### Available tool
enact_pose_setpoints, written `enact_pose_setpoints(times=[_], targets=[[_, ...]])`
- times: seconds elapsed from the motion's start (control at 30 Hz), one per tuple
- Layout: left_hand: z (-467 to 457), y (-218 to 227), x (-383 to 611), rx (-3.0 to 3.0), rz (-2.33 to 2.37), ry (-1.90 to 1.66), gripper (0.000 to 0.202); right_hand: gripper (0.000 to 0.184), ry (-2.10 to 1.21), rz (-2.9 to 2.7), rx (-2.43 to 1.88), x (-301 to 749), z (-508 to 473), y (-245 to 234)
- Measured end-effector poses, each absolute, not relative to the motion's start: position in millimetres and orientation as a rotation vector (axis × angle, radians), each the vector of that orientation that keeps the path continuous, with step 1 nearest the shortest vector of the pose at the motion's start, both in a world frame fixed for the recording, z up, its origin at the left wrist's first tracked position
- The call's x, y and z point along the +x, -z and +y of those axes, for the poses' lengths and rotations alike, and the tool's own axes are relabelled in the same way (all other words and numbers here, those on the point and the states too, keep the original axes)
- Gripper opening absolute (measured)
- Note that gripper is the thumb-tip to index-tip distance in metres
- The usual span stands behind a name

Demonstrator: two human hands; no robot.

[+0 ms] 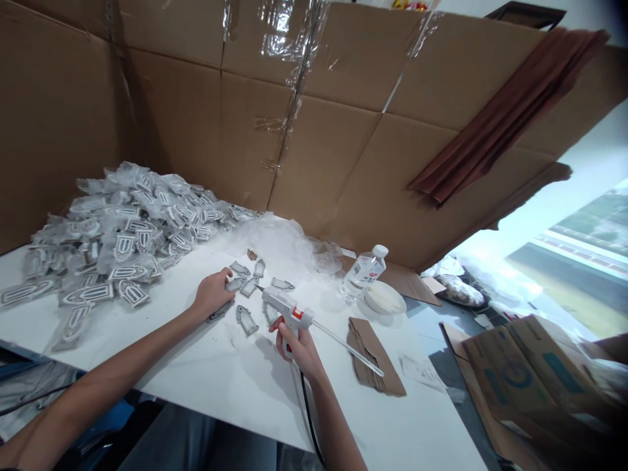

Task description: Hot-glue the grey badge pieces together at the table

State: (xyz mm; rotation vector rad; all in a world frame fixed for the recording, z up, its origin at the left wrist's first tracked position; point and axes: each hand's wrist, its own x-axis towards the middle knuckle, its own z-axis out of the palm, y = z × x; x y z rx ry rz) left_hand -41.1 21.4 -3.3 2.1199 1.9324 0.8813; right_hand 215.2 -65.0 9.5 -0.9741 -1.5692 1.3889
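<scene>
My right hand (pixel 297 343) is wrapped round the grip of a white hot glue gun (pixel 282 302). A long glue stick (pixel 346 347) juts from the gun's back end, and its nozzle points left at the small grey pieces. My left hand (pixel 214 294) has its fingers closed on the edge of a small grey arched frame (pixel 236 284). Several similar frames lie around the hands, among them one arched frame (pixel 246 320) nearer me and another frame (pixel 282 284) behind the gun. One more, partly hidden frame (pixel 222 310) lies under my left hand.
A large heap of bagged arched frames (pixel 142 229) covers the table's left side. Crumpled clear plastic (pixel 279 242) lies at the back. To the right are a water bottle (pixel 363 273), a white bowl (pixel 385 299) and folded cardboard (pixel 375 360). Cardboard walls (pixel 196 124) enclose the table (pixel 210 386).
</scene>
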Motion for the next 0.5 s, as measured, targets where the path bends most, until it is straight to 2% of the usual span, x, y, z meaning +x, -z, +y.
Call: enact_pose_setpoints(times=[0.2,0.5], targets=[[-2.1,-0.7,-36.3,2.407,1.675,-1.205,0.017,0.044,-1.355,-1.593,-1.036,214.5,-64.3,-9.1],[-16.4,4.9,-28.2,2.564,1.434,-1.454,0.009,0.044,-1.328,-1.611,-1.159,210.4,-59.7,2.2]])
